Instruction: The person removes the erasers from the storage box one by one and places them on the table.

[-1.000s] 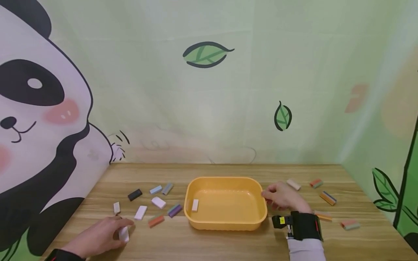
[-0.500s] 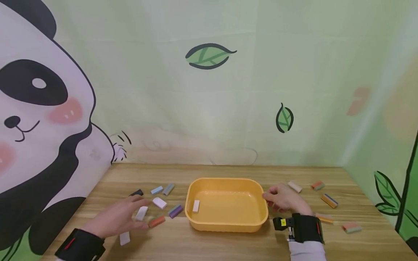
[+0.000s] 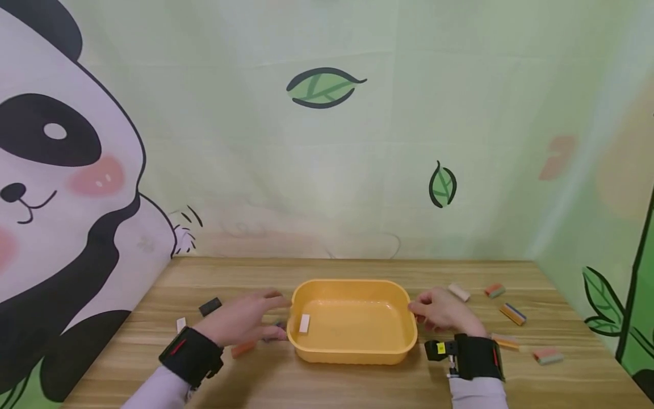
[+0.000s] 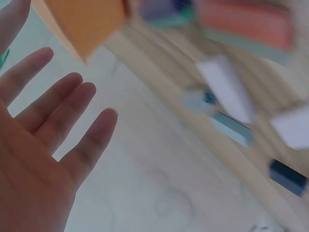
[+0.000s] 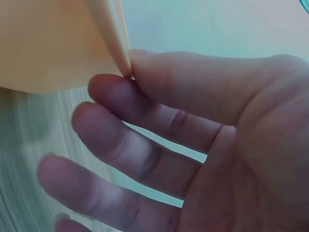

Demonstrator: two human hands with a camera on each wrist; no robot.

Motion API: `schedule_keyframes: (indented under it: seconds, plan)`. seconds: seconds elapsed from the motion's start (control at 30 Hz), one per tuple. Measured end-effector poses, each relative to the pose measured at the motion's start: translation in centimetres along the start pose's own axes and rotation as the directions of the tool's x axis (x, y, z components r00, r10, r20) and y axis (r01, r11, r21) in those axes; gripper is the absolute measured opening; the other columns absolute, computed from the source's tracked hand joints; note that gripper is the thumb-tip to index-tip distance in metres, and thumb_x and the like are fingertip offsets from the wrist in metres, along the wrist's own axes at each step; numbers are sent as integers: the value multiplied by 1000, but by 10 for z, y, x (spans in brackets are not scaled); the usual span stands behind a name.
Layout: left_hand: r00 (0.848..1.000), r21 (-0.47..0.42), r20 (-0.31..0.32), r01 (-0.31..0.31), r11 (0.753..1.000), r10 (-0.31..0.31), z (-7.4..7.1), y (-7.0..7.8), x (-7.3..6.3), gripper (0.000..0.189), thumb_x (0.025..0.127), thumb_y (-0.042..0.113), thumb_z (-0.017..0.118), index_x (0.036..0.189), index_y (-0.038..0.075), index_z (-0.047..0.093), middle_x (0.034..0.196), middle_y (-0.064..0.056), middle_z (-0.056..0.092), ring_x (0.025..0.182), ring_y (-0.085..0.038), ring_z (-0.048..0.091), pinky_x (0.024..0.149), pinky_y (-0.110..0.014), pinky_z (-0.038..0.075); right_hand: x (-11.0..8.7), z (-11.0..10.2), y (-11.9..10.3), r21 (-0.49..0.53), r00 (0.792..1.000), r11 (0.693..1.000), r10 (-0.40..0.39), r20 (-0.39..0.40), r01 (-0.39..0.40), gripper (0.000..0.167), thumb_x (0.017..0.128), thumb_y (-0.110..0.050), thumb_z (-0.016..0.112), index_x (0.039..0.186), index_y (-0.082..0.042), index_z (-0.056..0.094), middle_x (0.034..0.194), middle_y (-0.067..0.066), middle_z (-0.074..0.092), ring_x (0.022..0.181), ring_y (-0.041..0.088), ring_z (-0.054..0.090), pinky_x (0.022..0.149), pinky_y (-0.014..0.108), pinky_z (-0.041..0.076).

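Observation:
A yellow rectangular tray (image 3: pixel 352 357) stands on the wooden table, one small white block (image 3: pixel 304 324) lying inside near its left wall. My right hand (image 3: pixel 443 311) pinches the tray's right rim between thumb and index finger, the other fingers loosely bent below, as the right wrist view shows at the tray edge (image 5: pixel 108 34). At the opposite side, my left hand (image 3: pixel 242 318) reaches to the left rim, fingers spread and holding nothing. In the left wrist view those fingers (image 4: pixel 91 145) lie extended beside the tray's corner (image 4: pixel 87 29). The left hand hides several blocks behind it in the head view.
Left of the tray lie a black block (image 3: pixel 210 307), a white block (image 3: pixel 181 325) and an orange block (image 3: pixel 243 349). To the right are a beige block (image 3: pixel 458 292), a red-grey block (image 3: pixel 494 290) and several more two-coloured ones. A panda-printed backdrop (image 3: pixel 327 170) encloses the table.
My left hand has let go of a white block at the front left, lifted, and swung right to the tray's left rim. The right hand keeps its pinch on the tray.

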State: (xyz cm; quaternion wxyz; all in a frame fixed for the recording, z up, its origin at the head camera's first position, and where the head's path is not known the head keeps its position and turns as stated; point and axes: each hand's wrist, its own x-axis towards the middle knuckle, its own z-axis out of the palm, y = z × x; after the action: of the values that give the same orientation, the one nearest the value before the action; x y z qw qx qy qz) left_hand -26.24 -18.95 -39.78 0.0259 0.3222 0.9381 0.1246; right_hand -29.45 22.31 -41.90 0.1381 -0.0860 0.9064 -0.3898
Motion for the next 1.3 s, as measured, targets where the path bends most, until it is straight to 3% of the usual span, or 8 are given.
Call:
schedule_keyframes:
  seconds: [0.17, 0.3, 0.43, 0.57, 0.83, 0.97, 1.3]
  plan:
    - [997, 40, 4, -78, 996, 78, 2, 11, 26, 55, 89, 53, 64, 127, 13, 63, 121, -4, 57, 106, -20, 59, 89, -39, 49, 0, 0, 0, 4, 1000, 1000, 7, 1, -8, 23, 98, -20, 59, 81, -8, 66, 71, 6, 60, 58, 20, 58, 53, 32, 46]
    - [994, 52, 54, -99, 994, 96, 3, 20, 42, 50, 88, 45, 69, 125, 11, 64, 120, -5, 59, 106, -22, 60, 90, -40, 48, 0, 1, -1, 4, 1000, 1000, 14, -3, -14, 22, 98, -21, 59, 81, -8, 66, 71, 6, 60, 58, 20, 58, 54, 32, 47]
    - [990, 50, 124, -70, 996, 63, 7, 24, 55, 50, 84, 40, 75, 124, 12, 64, 123, -5, 60, 107, -25, 61, 90, -42, 49, 0, 1, -2, -3, 1000, 1000, 11, -3, -11, 23, 98, -21, 59, 80, -8, 66, 71, 6, 60, 58, 20, 58, 55, 34, 48]
    - [987, 90, 161, -5, 996, -9, 15, 25, 65, 49, 80, 40, 80, 120, 16, 66, 122, -2, 61, 102, -22, 62, 86, -40, 50, 0, 1, -3, -1, 1000, 1000, 15, 2, -15, 23, 98, -21, 59, 80, -8, 66, 72, 6, 60, 59, 20, 58, 54, 33, 48]
    - [971, 117, 231, 32, 993, -58, 25, 30, 75, 31, 78, 13, 76, 109, 14, 70, 100, -1, 61, 78, -16, 51, 74, -32, 46, -1, 1, -3, 10, 1000, 1000, 21, 1, -21, 23, 98, -20, 59, 80, -8, 65, 72, 7, 60, 59, 20, 58, 56, 34, 49]
    - [972, 114, 226, 33, 993, -59, 30, 32, 76, 29, 76, 3, 73, 103, 13, 69, 97, -3, 62, 75, -18, 49, 71, -32, 45, -1, 1, -3, 15, 1000, 1000, 27, -2, -27, 22, 98, -20, 59, 81, -7, 65, 72, 7, 59, 59, 20, 57, 56, 34, 48]
    - [979, 134, 197, 25, 991, -52, 36, 33, 77, 28, 74, -1, 74, 95, 15, 65, 92, 0, 58, 72, -17, 47, 66, -29, 42, -1, 0, 0, 24, 1000, 1000, 15, 0, -15, 23, 98, -20, 59, 81, -7, 65, 72, 6, 59, 59, 20, 58, 54, 32, 47]
